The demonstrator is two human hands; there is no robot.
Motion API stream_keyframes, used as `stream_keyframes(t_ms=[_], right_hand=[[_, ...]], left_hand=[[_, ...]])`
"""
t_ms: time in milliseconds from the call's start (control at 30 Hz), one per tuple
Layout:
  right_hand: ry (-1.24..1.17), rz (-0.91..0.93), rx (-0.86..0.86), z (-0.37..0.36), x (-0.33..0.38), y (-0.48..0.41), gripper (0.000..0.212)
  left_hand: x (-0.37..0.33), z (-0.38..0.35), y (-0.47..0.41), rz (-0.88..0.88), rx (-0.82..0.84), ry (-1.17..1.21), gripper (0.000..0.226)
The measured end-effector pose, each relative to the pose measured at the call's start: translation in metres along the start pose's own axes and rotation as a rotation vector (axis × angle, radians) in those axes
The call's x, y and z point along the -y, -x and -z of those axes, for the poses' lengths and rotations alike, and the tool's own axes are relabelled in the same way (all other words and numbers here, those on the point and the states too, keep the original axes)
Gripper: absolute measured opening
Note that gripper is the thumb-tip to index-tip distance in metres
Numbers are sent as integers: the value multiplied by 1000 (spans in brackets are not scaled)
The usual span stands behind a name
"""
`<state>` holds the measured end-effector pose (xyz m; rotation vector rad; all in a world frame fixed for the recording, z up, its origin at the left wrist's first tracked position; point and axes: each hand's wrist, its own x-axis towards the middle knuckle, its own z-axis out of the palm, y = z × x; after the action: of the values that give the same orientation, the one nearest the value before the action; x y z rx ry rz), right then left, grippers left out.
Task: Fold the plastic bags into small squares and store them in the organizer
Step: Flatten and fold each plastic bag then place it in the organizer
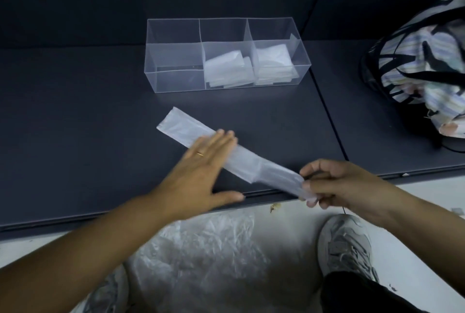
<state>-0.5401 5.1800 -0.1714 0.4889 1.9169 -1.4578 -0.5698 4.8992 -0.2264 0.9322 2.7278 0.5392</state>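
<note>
Bag strip: one, already narrowed to a long band, lying diagonally on the dark table, far-left end to near-right end at the table edge. Left hand is flat on the strip's middle, fingers straight, gripping nothing, just pressing. Right hand pinches the near-right end between thumb and fingertips, lifted slightly off the edge. Step in hand, as I read it: flatten and tension the band before folding it end over end. To do it well: hold light tension with the right hand, sweep the flat palm along the band to push the air out, then fold in equal lengths so the final square fits a compartment, and crease each fold hard because this film will likely spring open. Counts: one organizer, clear, three compartments. Two hold folded squares, a middle stack and a right stack; can't count squares per stack. One crumpled heap of loose plastic below the near table edge; number of bags in it unclear. One patterned bag at far right.
</note>
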Motion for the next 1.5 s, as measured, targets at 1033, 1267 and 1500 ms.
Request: stream_keyframes(t_ms=[1033,1267,1500], right_hand=[[111,216,20,-66,35,-78,15],[95,123,22,-67,46,-78,17],[-191,-15,139,-60,60,-55,11]], left_hand=[[56,39,-45,856,-532,1164,25],[6,10,-7,20,-350,141,54],[-9,-12,6,47,-342,142,42]])
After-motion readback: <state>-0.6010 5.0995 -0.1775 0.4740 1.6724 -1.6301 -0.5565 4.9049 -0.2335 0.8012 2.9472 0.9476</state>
